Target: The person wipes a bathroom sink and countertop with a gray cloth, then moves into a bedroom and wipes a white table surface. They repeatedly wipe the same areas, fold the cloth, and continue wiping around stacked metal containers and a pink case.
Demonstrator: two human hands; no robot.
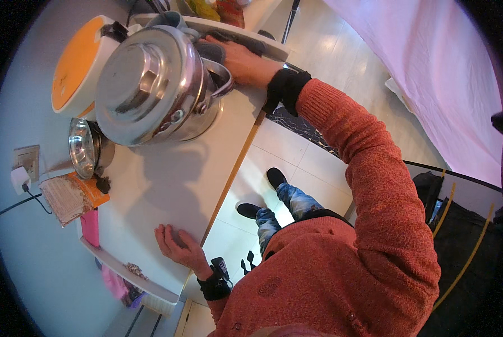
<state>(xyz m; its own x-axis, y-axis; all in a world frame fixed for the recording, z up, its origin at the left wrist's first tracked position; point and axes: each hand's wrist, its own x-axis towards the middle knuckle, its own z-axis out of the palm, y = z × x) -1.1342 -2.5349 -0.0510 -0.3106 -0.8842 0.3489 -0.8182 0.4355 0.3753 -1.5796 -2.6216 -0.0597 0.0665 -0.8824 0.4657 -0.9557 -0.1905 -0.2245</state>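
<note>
My right hand (241,61) is on a dark grey cloth (212,52) at the top end of the white tabletop (167,177), and cloth shows on both sides of it. Close by stands a large lidded metal pot (146,84) with a side handle. How the fingertips grip the cloth is partly hidden. Above the table's near edge, my left hand (179,248) holds nothing, its fingers loosely curled and apart.
Beside the pot are a white appliance with an orange lid (76,63), metal bowls (82,147) and a grey mug (171,21). An orange packet (76,196) lies near a wall socket (27,162) with a plugged-in charger. Raised rims (127,269) border the table ends.
</note>
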